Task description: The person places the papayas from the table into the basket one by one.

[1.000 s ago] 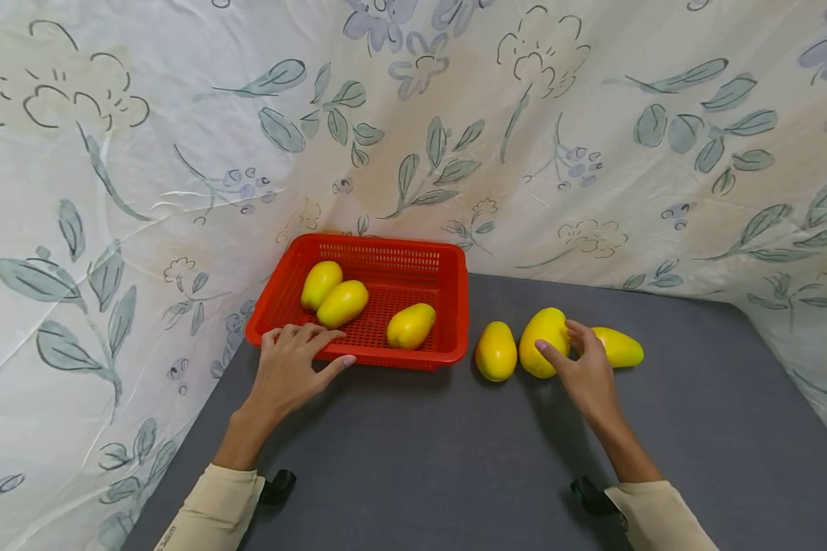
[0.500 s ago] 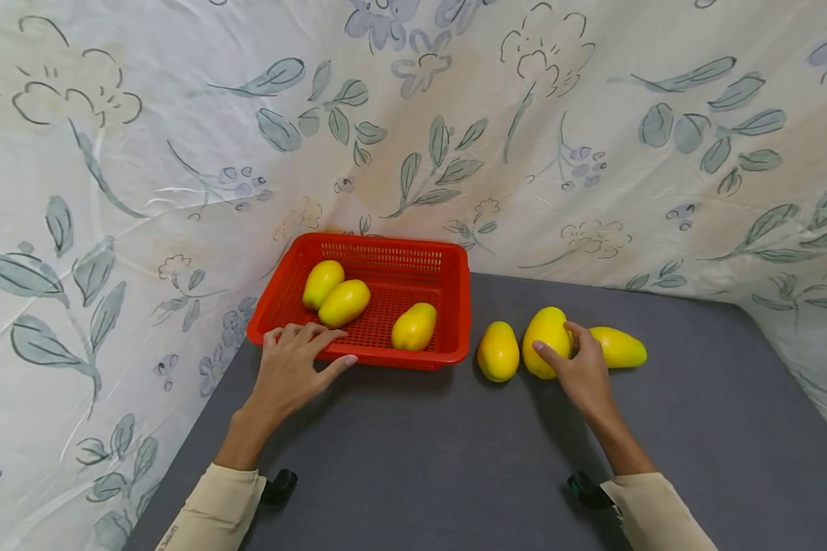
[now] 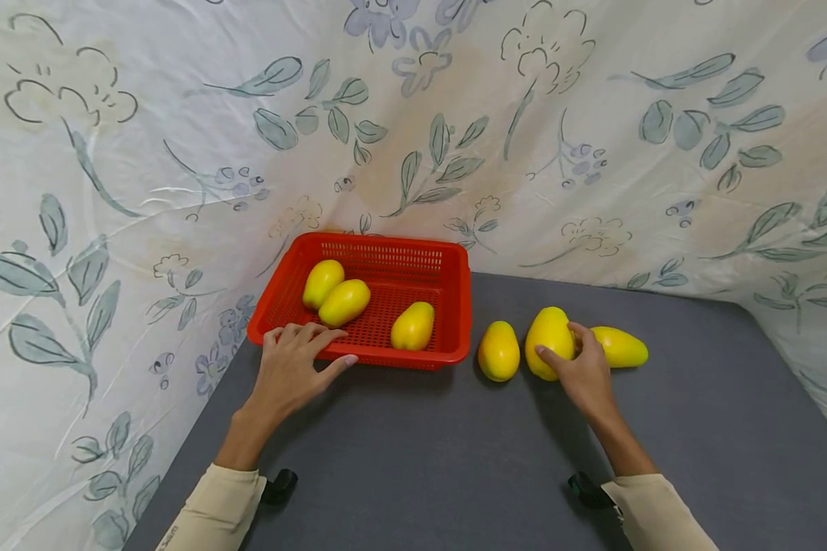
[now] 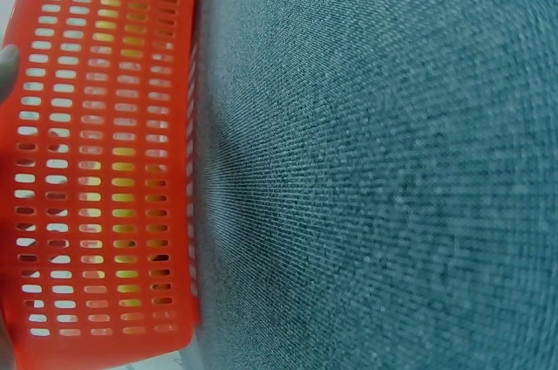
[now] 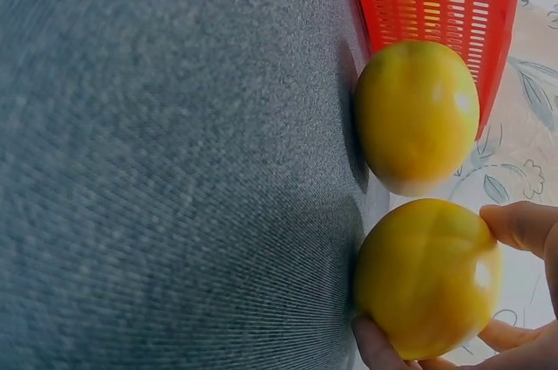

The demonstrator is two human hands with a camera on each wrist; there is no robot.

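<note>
My left hand (image 3: 291, 370) holds the near rim of a red plastic basket (image 3: 448, 357), its fingers bent over the edge and its thumb along the front. Inside the basket are three yellow mangoes, one of them the right-hand mango (image 3: 413, 326). Out on the table, my right hand (image 3: 586, 375) grips a large mango (image 3: 547, 340), with the thumb on one side and fingers on the other. The right wrist view shows those fingertips touching the gripped mango (image 5: 427, 278), which is down at the cloth. A smaller mango (image 3: 499, 352) lies just left of it.
Right of the gripped mango lies another long mango (image 3: 622, 347), partly behind the right hand. Dark grey cloth (image 3: 427, 459) covers the table. A floral sheet (image 3: 413, 138) hangs along the back and left sides.
My right hand's fingers have closed in on the large mango, which has shifted very slightly. The right-hand mango in the basket has turned a little. My left hand has stayed on the rim.
</note>
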